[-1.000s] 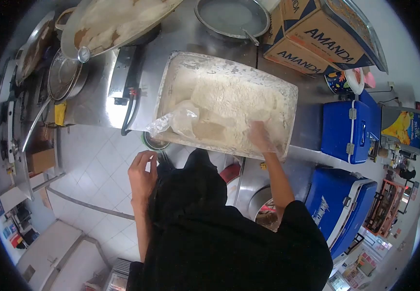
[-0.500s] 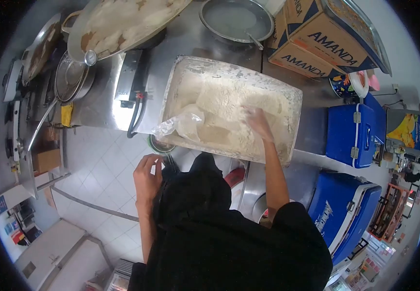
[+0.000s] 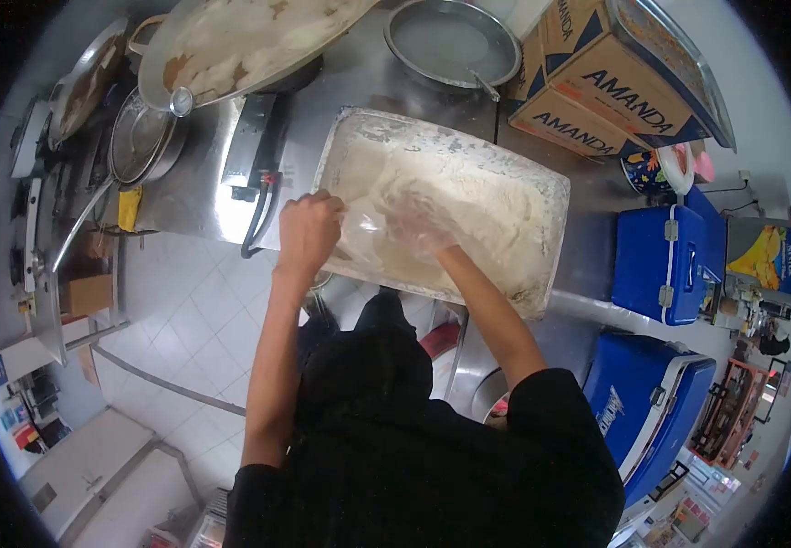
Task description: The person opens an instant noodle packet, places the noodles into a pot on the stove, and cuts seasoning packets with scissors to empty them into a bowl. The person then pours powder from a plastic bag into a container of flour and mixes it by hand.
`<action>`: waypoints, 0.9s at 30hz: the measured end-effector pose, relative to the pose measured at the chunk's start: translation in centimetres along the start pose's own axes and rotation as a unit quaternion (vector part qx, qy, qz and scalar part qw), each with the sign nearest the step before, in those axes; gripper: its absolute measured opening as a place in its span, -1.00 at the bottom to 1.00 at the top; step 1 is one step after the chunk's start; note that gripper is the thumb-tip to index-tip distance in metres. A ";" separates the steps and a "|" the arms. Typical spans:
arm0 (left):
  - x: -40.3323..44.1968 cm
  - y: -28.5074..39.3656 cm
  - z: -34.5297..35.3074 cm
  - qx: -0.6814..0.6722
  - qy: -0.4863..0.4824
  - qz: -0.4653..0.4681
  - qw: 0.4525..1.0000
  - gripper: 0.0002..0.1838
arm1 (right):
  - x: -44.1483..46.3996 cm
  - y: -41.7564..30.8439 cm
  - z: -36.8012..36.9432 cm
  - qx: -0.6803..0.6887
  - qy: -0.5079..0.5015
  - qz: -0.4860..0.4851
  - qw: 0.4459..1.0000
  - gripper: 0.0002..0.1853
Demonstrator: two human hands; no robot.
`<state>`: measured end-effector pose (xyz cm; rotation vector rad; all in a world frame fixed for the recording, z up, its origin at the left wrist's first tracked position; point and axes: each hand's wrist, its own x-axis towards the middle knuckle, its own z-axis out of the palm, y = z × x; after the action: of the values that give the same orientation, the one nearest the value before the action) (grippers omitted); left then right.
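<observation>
A large white tub (image 3: 555, 239) of pale flour (image 3: 477, 187) stands on the metal counter. At its left rim my left hand (image 3: 311, 226) is closed on the edge of a clear plastic bag (image 3: 365, 228). The bag lies over the tub's left part, partly hidden by my hands. My right hand (image 3: 421, 224), flour-covered and blurred by motion, is over the flour at the bag's right side. Its fingers are too smeared to tell what they hold.
A big pan (image 3: 258, 46) of oil with pale foam is at the upper left, a steel bowl (image 3: 453, 41) of cloudy liquid behind the tub. Cardboard boxes (image 3: 619, 87) and blue coolers (image 3: 655, 265) stand right. A strainer (image 3: 144, 137) sits far left.
My left hand has moved up from beside the body to the tub's left rim and taken hold of the bag. My right hand has moved left through the flour to the bag.
</observation>
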<state>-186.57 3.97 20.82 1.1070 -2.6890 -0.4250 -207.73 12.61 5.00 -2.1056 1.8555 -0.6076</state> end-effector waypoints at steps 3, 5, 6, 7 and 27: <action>-0.3 -0.2 0.1 -0.008 0.097 0.029 0.995 -0.81 | -0.1 -3.5 -4.5 0.055 -0.182 0.091 0.978 -0.76; -0.7 0.5 -0.9 -0.011 0.112 0.037 0.993 -0.75 | -1.3 -4.5 -4.0 0.021 -0.217 0.087 0.972 -0.77; -0.8 1.4 -1.9 -0.034 0.137 0.011 0.990 -0.72 | -2.0 -4.8 -3.9 -0.012 -0.254 0.079 0.964 -0.76; -0.7 2.2 -3.0 -0.056 0.162 -0.017 0.985 -0.68 | -2.5 -4.8 -4.2 -0.009 -0.256 0.085 0.963 -0.76; -1.2 0.8 -1.7 -0.033 0.145 -0.053 0.988 -0.72 | -12.3 4.6 -5.3 -0.141 0.105 0.230 0.957 -0.73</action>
<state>-185.72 5.05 22.63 1.1944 -2.3571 -0.3393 -215.40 24.51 5.86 -1.7053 2.5755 -0.4858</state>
